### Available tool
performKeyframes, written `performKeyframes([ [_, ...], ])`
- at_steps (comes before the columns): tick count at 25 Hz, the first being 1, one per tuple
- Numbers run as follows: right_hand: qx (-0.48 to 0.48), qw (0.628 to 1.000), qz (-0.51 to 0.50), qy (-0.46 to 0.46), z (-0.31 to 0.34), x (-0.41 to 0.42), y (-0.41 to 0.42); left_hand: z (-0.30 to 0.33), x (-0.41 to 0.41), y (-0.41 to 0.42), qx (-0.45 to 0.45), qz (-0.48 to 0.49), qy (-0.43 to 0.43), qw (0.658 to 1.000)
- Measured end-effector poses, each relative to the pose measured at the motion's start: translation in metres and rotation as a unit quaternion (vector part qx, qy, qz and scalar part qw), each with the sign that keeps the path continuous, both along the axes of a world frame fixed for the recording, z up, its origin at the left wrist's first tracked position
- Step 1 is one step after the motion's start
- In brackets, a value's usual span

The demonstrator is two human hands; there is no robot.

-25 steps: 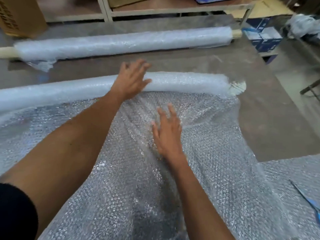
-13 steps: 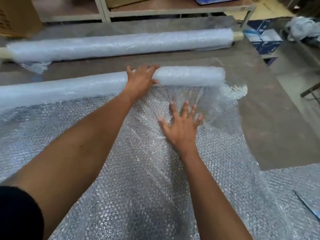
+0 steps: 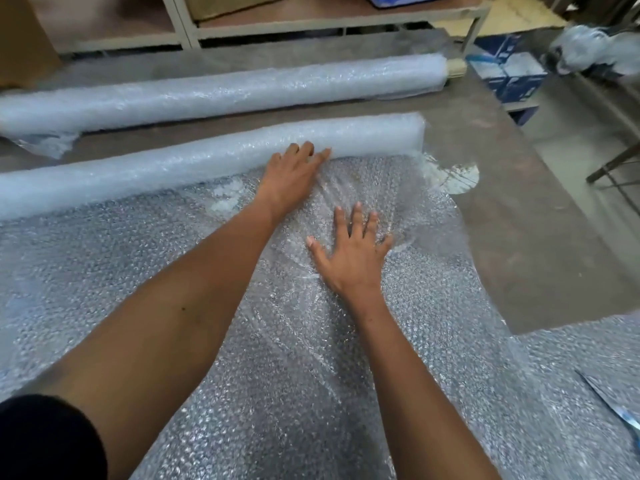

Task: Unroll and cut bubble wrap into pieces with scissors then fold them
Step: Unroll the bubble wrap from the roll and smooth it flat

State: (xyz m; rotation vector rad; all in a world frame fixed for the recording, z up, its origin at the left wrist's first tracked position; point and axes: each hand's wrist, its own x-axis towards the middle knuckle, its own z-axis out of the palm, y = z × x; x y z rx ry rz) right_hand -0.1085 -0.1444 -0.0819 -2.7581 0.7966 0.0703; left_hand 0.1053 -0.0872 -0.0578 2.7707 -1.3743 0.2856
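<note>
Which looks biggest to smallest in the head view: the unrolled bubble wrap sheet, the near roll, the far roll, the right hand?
1. Unrolled clear bubble wrap sheet.
2-3. Near white bubble wrap roll and far white bubble wrap roll: alike; distance makes it unsure.
4. Right hand.

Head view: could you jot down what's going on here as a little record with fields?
activity: unrolling bubble wrap on a table
left hand: open, fingers against the near roll
right hand: open, flat, fingers spread, pressing the sheet
sheet: spread toward the person, creased near the hands
far roll: lies apart, behind the near roll
scissors: at the right edge, on bubble wrap, untouched
cutting: not yet begun
</note>
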Motion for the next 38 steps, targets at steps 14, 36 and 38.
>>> performKeyframes([
  [14,0.071,0.992,-0.013,-0.102,0.017,-0.133,0.046,0.024,-0.246,0.2,-0.231,0.216,0.156,0.936],
  [36,0.026,0.999,-0.037,-0.017,0.001,-0.337,0.148,-0.012,-0.462,0.477,-0.023,0.383,0.228,0.895],
  [38,0.007,0.999,-0.036,-0.015,0.003,-0.351,0.153,-0.006,-0.468,0.488,-0.054,0.375,0.23,0.897],
])
